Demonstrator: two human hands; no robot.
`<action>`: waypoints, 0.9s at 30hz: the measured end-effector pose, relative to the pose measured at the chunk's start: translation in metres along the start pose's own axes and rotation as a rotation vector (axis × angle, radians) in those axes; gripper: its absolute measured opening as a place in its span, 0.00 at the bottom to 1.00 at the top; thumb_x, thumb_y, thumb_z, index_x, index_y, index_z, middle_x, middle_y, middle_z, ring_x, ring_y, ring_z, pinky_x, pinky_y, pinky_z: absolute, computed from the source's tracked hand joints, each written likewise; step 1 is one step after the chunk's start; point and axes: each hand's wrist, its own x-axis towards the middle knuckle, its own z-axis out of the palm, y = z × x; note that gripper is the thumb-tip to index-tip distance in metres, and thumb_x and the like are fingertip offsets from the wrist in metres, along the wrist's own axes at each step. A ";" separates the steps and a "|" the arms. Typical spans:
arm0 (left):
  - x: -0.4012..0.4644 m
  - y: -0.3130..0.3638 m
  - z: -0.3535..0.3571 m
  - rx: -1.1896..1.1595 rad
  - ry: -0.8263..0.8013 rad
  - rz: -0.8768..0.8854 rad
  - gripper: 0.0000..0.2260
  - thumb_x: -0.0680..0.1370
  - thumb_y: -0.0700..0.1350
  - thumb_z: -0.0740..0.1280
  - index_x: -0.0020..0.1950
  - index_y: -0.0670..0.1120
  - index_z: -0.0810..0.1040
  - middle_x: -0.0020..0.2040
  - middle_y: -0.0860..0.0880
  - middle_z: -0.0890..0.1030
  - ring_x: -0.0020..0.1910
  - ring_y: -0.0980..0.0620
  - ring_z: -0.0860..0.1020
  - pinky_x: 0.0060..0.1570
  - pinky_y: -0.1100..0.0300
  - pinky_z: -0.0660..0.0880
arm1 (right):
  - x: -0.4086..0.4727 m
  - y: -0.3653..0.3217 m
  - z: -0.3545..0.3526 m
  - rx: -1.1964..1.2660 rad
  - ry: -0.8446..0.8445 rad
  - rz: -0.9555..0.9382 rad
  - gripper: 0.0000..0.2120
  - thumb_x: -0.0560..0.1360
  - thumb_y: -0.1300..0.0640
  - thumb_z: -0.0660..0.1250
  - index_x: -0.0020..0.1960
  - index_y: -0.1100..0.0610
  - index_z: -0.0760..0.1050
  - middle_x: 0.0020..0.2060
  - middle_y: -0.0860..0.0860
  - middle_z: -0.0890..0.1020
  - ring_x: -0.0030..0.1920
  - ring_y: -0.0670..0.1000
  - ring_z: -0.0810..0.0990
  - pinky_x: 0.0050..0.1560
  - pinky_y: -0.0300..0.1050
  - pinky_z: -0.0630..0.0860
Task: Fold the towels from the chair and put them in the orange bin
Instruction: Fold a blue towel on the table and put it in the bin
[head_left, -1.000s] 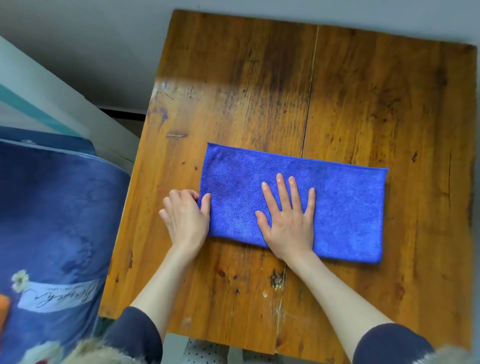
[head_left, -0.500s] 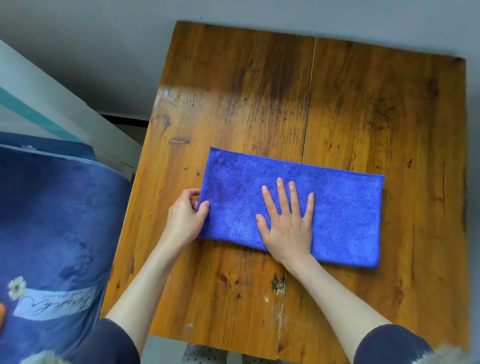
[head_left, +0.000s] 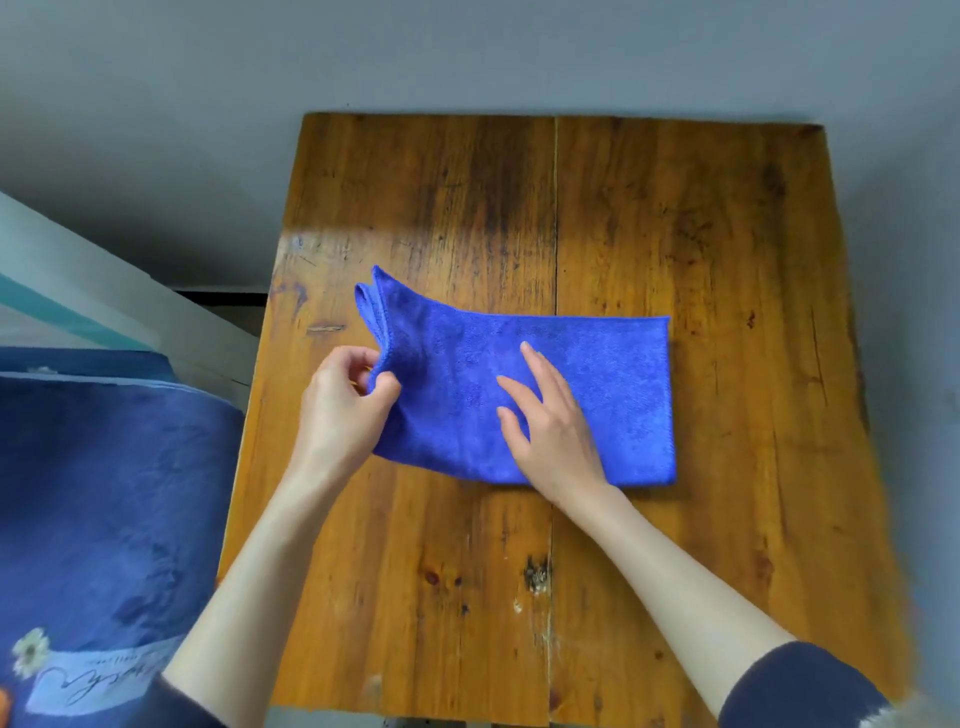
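Note:
A blue towel (head_left: 597, 395), folded into a long strip, lies across the middle of the wooden table (head_left: 675, 218). My left hand (head_left: 340, 410) pinches the towel's left end between thumb and fingers and holds that end raised off the wood, its layers curling upward. My right hand (head_left: 550, 421) rests on the towel's middle with fingers spread, slightly lifted at the fingertips. The right half of the towel stays flat. The chair and the orange bin are out of sight.
A dark blue blanket with a flower print (head_left: 104, 519) covers the area left of the table. A pale board with a teal stripe (head_left: 78, 296) leans behind it. Grey floor surrounds the table's far side.
My left hand has closed on the towel's left end and raised it off the table. My right hand has loosened from a flat press. The view has pulled back.

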 end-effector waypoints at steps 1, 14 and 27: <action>-0.008 0.009 0.006 0.000 0.005 0.022 0.04 0.75 0.41 0.64 0.49 0.47 0.75 0.40 0.50 0.73 0.35 0.53 0.71 0.38 0.58 0.66 | -0.009 0.006 -0.010 0.055 0.053 0.031 0.19 0.76 0.53 0.56 0.61 0.59 0.76 0.70 0.56 0.68 0.68 0.57 0.69 0.64 0.50 0.67; -0.063 0.069 0.173 0.319 -0.241 0.088 0.08 0.78 0.40 0.60 0.56 0.42 0.72 0.56 0.43 0.71 0.52 0.41 0.74 0.46 0.53 0.70 | -0.079 0.079 -0.060 0.383 0.285 0.530 0.09 0.77 0.64 0.62 0.52 0.59 0.79 0.43 0.51 0.81 0.43 0.51 0.80 0.46 0.40 0.75; -0.069 0.059 0.210 0.201 -0.311 0.345 0.08 0.78 0.45 0.63 0.56 0.44 0.74 0.47 0.48 0.74 0.44 0.50 0.74 0.44 0.57 0.71 | -0.071 0.097 -0.068 0.733 0.141 0.692 0.15 0.81 0.54 0.55 0.52 0.57 0.79 0.44 0.51 0.83 0.46 0.52 0.81 0.51 0.55 0.79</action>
